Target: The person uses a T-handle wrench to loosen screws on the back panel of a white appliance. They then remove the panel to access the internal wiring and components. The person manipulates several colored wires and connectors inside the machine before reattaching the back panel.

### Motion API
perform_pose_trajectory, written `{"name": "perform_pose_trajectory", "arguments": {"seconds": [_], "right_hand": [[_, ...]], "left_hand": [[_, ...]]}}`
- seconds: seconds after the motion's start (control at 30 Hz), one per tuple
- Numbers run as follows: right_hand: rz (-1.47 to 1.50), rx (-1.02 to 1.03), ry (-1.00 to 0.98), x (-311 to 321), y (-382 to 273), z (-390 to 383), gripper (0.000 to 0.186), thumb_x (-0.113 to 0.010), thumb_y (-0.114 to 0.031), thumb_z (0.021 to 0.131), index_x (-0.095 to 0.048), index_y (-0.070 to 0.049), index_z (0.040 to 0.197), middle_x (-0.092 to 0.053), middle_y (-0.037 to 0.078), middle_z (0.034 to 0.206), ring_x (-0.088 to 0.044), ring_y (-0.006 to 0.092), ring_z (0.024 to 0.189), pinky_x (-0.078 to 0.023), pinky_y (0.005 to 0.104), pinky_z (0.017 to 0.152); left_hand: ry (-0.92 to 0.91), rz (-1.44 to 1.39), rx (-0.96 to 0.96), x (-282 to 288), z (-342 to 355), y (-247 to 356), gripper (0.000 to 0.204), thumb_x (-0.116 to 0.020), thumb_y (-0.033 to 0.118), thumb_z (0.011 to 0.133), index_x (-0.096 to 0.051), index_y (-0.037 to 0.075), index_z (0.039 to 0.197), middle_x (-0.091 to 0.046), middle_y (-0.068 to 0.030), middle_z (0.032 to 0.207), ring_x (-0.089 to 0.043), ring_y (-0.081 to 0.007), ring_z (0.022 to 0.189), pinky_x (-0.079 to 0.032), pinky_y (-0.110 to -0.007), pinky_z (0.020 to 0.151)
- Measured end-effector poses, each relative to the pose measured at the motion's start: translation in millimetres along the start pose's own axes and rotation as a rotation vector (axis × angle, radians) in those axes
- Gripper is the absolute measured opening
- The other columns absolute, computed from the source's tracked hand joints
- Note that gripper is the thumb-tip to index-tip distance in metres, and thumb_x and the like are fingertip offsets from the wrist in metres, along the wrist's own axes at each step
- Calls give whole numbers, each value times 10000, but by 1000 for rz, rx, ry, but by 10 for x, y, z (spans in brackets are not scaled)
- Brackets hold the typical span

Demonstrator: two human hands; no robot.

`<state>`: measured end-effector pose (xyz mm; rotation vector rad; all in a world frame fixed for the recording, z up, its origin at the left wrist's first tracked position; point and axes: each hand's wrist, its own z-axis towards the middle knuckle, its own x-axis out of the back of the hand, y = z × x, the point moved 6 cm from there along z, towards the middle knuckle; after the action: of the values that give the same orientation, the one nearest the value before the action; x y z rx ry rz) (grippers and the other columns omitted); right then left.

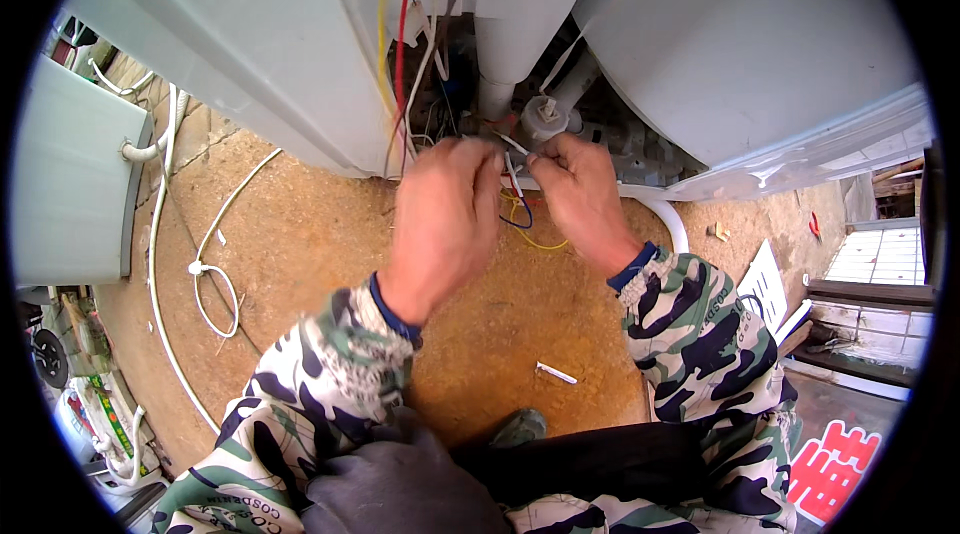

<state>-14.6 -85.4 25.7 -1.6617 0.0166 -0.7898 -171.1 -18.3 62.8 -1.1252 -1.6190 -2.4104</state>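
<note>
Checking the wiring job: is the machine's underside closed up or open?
Open. The grey appliance shows bare wires hanging out, and both hands, left and right, hold thin wires there.

2 hands: left hand (445,219) at 12 o'clock, right hand (580,199) approx. 1 o'clock. 1 white cable tie (556,373) on the floor, 1 white hose (205,269) at 9 o'clock.

Bright even daylight, soft shadows only. Mild glare at lower right of frame. Strong fisheye bending toward rim, black vignette corners. Centre sharp, frame edges slightly soft.
</note>
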Motion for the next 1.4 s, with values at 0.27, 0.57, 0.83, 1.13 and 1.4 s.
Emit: {"name": "perform_pose_trajectory", "arguments": {"seconds": [0.27,0.57,0.83,1.13,1.4], "right_hand": [[155,-47,52,-8,-87,-40,178,-641,-105,895,-680,67,876,-710,224,779,-707,321,689,-538,388,652],[-149,113,-41,-76,-87,-155,154,-621,-113,932,-598,39,915,-677,270,835,-670,463,816,-523,483,705],[-182,110,-75,-94,-155,-146,128,-568,-90,948,-573,31,905,-641,298,835,-635,501,851,-499,525,722],[-191,120,-43,-62,-135,-189,145,-558,-102,943,-601,36,958,-635,291,828,-641,492,838,-499,510,712],[-230,116,-71,-56,-156,-180,144,-568,-100,938,-594,42,939,-641,308,864,-621,516,907,-491,547,748]], "left_hand": [[-308,-848,685,-626,173,-522,312,-639,281,1019,-676,0,889,-627,-26,726,-549,-113,608,-412,-283,534],[-341,-1023,770,-782,68,-671,231,-661,244,1027,-693,28,952,-614,12,753,-512,-84,612,-451,-241,547],[-248,-1057,821,-814,99,-668,229,-648,246,1029,-691,27,979,-651,-9,765,-590,-97,625,-506,-234,558],[-304,-1189,905,-811,118,-684,186,-635,234,1032,-683,54,1032,-673,-24,830,-632,-114,672,-569,-252,612],[-185,-1104,851,-868,177,-725,155,-630,178,1023,-674,32,1050,-686,-42,853,-652,-129,687,-577,-261,599]]}}
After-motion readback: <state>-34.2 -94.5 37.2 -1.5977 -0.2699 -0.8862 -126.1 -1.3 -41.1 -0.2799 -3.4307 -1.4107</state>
